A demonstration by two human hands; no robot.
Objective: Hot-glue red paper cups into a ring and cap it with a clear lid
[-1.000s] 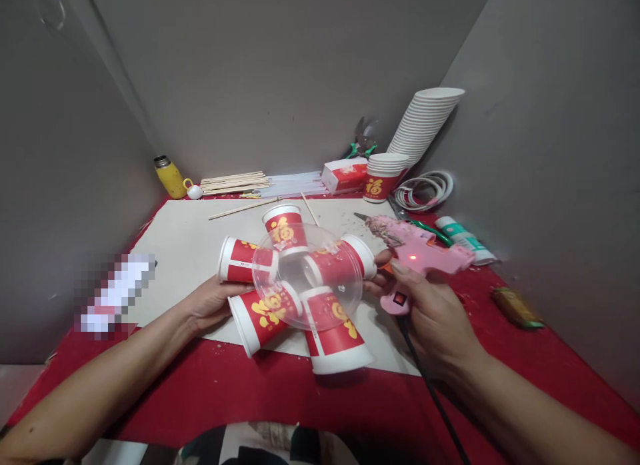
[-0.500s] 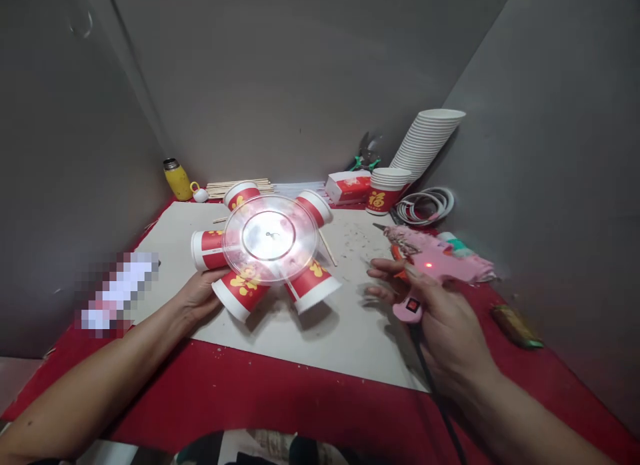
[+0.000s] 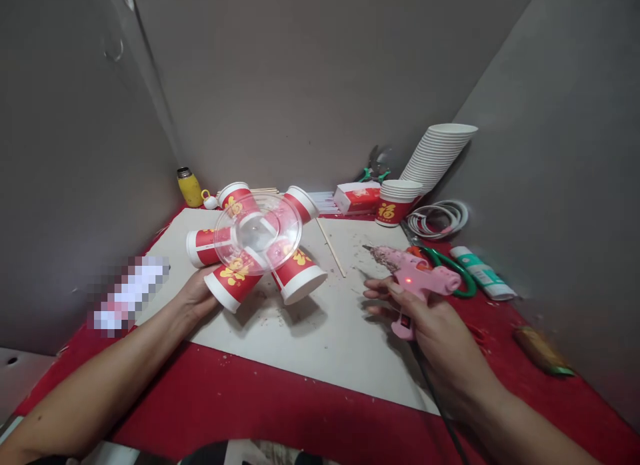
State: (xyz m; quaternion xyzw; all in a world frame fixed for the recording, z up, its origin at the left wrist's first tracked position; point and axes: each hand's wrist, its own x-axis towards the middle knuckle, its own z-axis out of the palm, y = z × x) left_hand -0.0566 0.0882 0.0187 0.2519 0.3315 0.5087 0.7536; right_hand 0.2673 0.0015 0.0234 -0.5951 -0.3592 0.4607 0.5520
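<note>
My left hand [image 3: 199, 297] is closed under the near left side of a ring of red-and-white paper cups [image 3: 303, 273], holding it up above the board; most of its fingers are hidden behind the cups. A clear round plastic lid [image 3: 257, 233] lies over the inner ends of the cups, which point outward like petals. In my right hand [image 3: 434, 325] is a pink hot glue gun [image 3: 417, 276], its red light lit and its nozzle pointing toward the cups, a gap apart from them. Its cord trails down past my wrist.
A pale board [image 3: 350, 365] covers much of the red table, with a wooden stick [image 3: 331, 248] on it. Behind stand stacked paper cups [image 3: 440, 155], a tissue pack [image 3: 357, 197] and a yellow bottle [image 3: 189, 187]. Coiled cable [image 3: 440, 220], green-handled scissors [image 3: 470, 284] and a white-green tube [image 3: 483, 273] lie right.
The cup ring has tilted and shifted slightly left, so the glare on the lid is gone. The glue gun has turned and moved a little left, still in my right hand.
</note>
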